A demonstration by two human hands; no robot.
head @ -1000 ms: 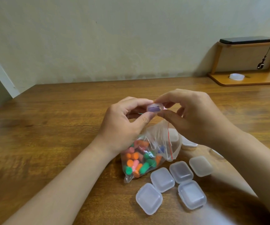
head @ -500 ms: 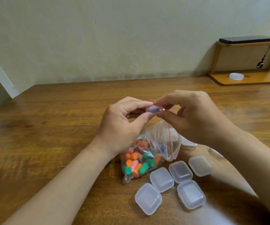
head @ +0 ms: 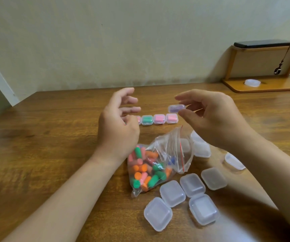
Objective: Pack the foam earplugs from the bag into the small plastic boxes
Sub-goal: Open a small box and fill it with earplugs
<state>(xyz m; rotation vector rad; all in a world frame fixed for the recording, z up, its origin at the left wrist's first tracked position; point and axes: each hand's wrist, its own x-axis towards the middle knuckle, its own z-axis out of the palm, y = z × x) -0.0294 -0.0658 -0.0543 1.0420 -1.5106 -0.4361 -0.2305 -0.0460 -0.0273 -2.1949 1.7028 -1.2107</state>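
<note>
1. Your right hand (head: 215, 117) holds a small clear box of purple earplugs (head: 176, 108) in the air. Thumb and fingers (head: 184, 98) grasp it by its right end, and its lid looks closed.
2. Just below those fingers, a row of filled boxes sits on the tabletop (head: 53, 137): a green one (head: 147, 120), then two pink ones (head: 159, 119).
3. Your left hand (head: 118, 124) is released, its fingers (head: 128, 99) spread, loosely curved and holding nothing. It covers the left end of the row.
4. The zip bag (head: 172, 145) lies nearer you than both sets of fingers, between your forearms, with mixed orange, green and pink earplugs (head: 141, 172) inside.
5. The empty boxes (head: 158, 213) lie scattered beneath your right forearm, beside the bag.
</note>
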